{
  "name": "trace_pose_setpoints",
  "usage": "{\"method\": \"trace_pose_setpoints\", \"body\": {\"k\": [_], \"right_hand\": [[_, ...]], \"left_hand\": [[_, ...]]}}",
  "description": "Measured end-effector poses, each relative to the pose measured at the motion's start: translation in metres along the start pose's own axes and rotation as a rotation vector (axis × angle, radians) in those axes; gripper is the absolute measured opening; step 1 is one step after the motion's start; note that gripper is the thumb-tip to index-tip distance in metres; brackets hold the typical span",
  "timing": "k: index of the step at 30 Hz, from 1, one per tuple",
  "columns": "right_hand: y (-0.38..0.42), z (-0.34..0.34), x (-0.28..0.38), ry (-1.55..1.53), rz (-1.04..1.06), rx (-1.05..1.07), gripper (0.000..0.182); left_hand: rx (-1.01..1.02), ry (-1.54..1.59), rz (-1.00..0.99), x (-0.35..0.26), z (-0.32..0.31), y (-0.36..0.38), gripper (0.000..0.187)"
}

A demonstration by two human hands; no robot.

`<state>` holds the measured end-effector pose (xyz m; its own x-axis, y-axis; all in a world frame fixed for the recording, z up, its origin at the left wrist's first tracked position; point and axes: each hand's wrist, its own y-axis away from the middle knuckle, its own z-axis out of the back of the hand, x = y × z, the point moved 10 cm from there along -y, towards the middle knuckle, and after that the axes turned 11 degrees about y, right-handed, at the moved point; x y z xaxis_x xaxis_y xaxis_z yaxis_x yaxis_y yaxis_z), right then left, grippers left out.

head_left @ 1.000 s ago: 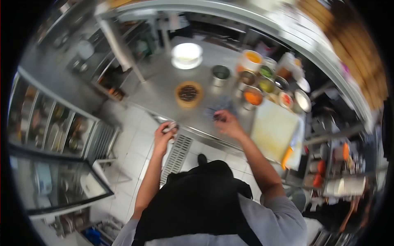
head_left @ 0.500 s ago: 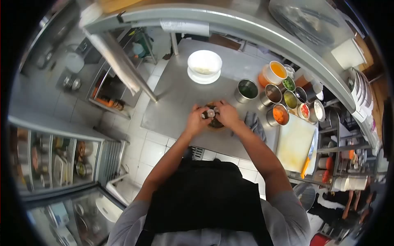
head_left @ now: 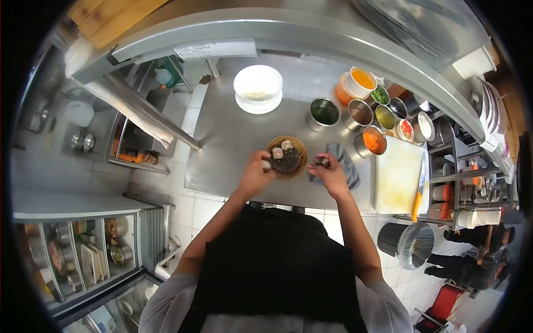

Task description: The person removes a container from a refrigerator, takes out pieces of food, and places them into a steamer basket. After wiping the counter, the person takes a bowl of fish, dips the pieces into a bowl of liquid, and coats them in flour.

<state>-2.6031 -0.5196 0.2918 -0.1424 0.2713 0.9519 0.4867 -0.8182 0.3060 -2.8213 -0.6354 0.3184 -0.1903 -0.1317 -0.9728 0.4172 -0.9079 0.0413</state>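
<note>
In the head view, the round basket [head_left: 303, 152] sits on the metal surface [head_left: 227, 150], near its 6 o'clock edge; inside, over a dark floor, two pale pieces [head_left: 281, 149] lie at its 12 and 10 o'clock; the left hand [head_left: 256, 176] is at the basket's 8 o'clock rim, thumb and fingers pinching a small pale lump [head_left: 266, 165]; the right hand [head_left: 332, 175] is apart from the basket at 4 o'clock, fingers curled on a small dark thing [head_left: 321, 161] too unclear to name.

From the basket, a grey cloth [head_left: 348, 166] lies at 3 o'clock, just beyond the right hand; a white bowl [head_left: 258, 83] stands at 11 o'clock, a metal pot [head_left: 323, 114] at 1 o'clock; farther out at 3 o'clock lies a cutting board [head_left: 394, 177], an orange-handled knife [head_left: 417, 204] along its right edge.
</note>
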Motion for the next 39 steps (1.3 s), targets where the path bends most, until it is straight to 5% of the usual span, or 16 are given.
{"method": "trace_pose_setpoints", "body": {"k": [1,3,4,6,17,22,28,36,39], "right_hand": [[0.003,-0.011,0.006,-0.007,-0.005,0.007,0.033],[0.004,-0.033,0.048,0.799,0.256,-0.022,0.039],[-0.004,-0.036,0.044,0.795,0.265,-0.017,0.039],[-0.003,-0.064,0.055,1.045,0.668,-0.029,0.047],[-0.005,-0.050,0.054,1.042,0.700,-0.116,0.054],[0.010,-0.038,0.020,0.967,0.622,0.077,0.046],[0.002,-0.051,0.013,1.140,0.723,0.061,0.038],[-0.039,-0.031,0.131,1.024,0.662,-0.066,0.036],[-0.097,-0.026,0.171,1.085,0.827,-0.182,0.037]], "left_hand": [[0.019,-0.059,-0.114,-0.007,-0.012,0.003,0.039],[0.088,-0.118,-0.218,-0.024,-0.035,0.008,0.042],[0.080,-0.124,-0.221,-0.024,-0.042,0.007,0.042],[0.055,-0.365,-0.356,-0.036,-0.054,0.010,0.043],[-0.031,-0.533,-0.503,-0.046,-0.060,0.008,0.040],[-0.014,-0.425,-0.463,-0.034,-0.048,0.017,0.038],[-0.285,-0.371,-0.343,-0.010,0.020,0.045,0.039],[-0.352,-0.576,-0.239,0.055,0.077,0.063,0.043],[-0.367,-0.674,-0.340,0.054,0.073,0.066,0.041]]}}
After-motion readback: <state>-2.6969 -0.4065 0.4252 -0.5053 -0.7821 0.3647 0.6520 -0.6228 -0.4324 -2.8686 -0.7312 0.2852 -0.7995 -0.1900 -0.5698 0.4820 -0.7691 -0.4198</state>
